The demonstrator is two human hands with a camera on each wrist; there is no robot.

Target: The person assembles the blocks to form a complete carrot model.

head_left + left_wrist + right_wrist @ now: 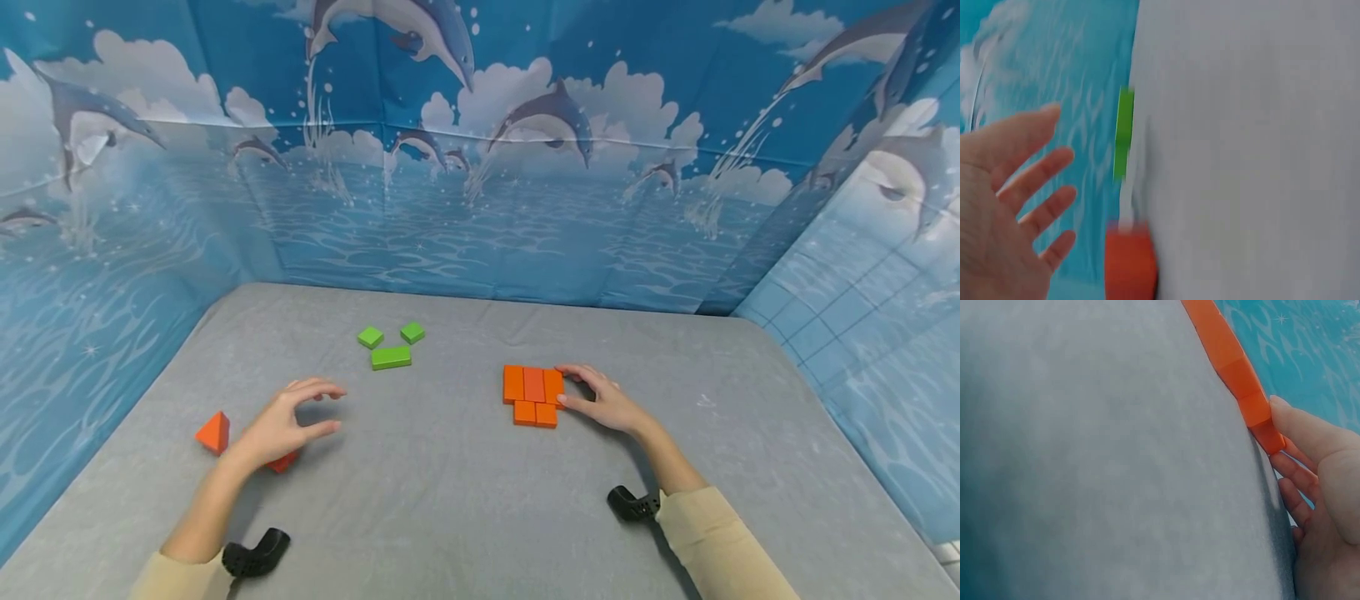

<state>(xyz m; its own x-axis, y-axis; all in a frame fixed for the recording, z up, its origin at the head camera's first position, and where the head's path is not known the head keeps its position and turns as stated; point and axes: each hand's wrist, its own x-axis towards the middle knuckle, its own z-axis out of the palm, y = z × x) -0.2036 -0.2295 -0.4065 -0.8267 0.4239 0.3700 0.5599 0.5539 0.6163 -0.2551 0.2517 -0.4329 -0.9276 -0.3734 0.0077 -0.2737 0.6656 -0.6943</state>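
Note:
Several flat orange blocks (pixel 533 385) lie joined in a group right of centre, three tall ones above two small squares. At the group's right edge my right hand (pixel 607 408) holds the rightmost tall orange block (pixel 553 385) between thumb and fingers; the right wrist view shows the thumb and fingertips against an orange block (pixel 1266 434). My left hand (pixel 281 425) hovers above the table with fingers spread and nothing in it. Beside that wrist stands an orange triangular block (pixel 215 432). A red-orange block (pixel 282 462) is partly hidden beneath the hand.
Two small green square blocks (pixel 371 337) and a longer green block (pixel 391 358) sit toward the back left. Grey cloth covers the table (pixel 450 500). A dolphin-print curtain (pixel 480 225) borders its back and sides. Each wrist carries a black device (pixel 257 553).

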